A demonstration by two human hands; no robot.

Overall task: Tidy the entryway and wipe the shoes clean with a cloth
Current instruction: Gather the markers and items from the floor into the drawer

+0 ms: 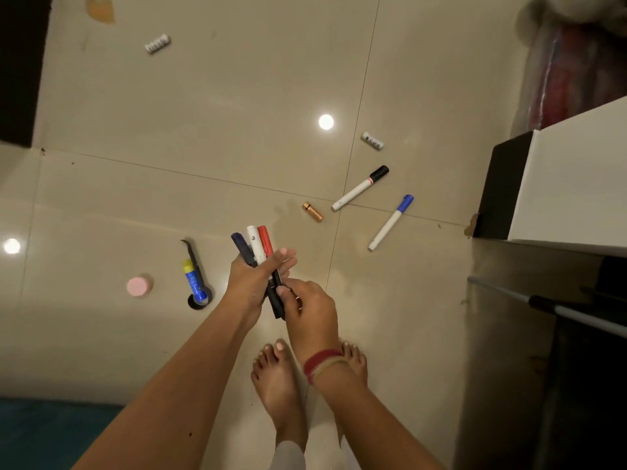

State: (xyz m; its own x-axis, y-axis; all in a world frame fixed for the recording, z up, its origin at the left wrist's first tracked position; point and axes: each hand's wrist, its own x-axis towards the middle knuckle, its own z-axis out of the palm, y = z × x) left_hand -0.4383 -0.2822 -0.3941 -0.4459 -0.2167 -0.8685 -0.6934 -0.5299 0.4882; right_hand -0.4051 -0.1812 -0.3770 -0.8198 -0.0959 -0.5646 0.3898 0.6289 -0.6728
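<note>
My left hand (252, 279) grips a bundle of markers (259, 247) above the beige tiled floor: one dark blue, one white, one red-capped. My right hand (307, 313) pinches the lower end of a black marker (275, 298) in the same bundle. On the floor to the right lie a black-capped white marker (360, 188) and a blue-capped white marker (391, 222). A copper battery (312, 211) lies between them and my hands. No shoes or cloth are in view.
A blue and yellow tube (194, 279) rests on a black tape roll (200, 300) beside dark tweezers (193, 256) and a pink round lid (138, 285). Two white batteries (157, 44) (372, 141) lie farther off. A white cabinet (573, 184) stands right. My bare feet (276, 374) are below.
</note>
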